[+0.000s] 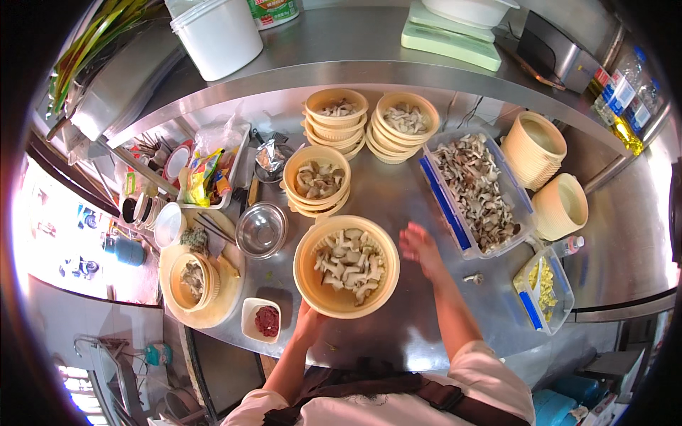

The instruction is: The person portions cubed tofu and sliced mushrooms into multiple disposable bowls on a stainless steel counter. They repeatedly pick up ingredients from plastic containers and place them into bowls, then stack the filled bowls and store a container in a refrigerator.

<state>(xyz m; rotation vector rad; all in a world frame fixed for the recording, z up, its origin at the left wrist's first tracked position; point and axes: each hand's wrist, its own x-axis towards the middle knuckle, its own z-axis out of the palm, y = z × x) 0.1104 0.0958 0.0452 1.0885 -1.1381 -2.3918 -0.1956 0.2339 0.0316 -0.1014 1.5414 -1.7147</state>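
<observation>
My left hand (310, 324) grips the lower left rim of a tan plastic bowl (314, 298), its fingers mostly hidden beneath. Pieces of oyster mushroom (351, 263) lie inside that bowl. To its right, my right hand (420, 246) is apart from it, fingers spread and slightly blurred, holding nothing. A clear bin with a blue latch (445, 205), full of mushrooms (474, 186), stands right of this hand. Just beyond the held bowl is a stack of bowls (318, 205) with mushrooms in the top one. Two more such stacks (335, 133) (399, 152) stand at the back.
Empty nested bowls (533, 154) stand at right, near a small tub of yellow food (543, 293). A loose mushroom (473, 278) lies on the steel table. At left are a steel bowl (261, 230), a dish of red meat (261, 319) and a round board (229, 298). A steel shelf (341, 69) spans the back.
</observation>
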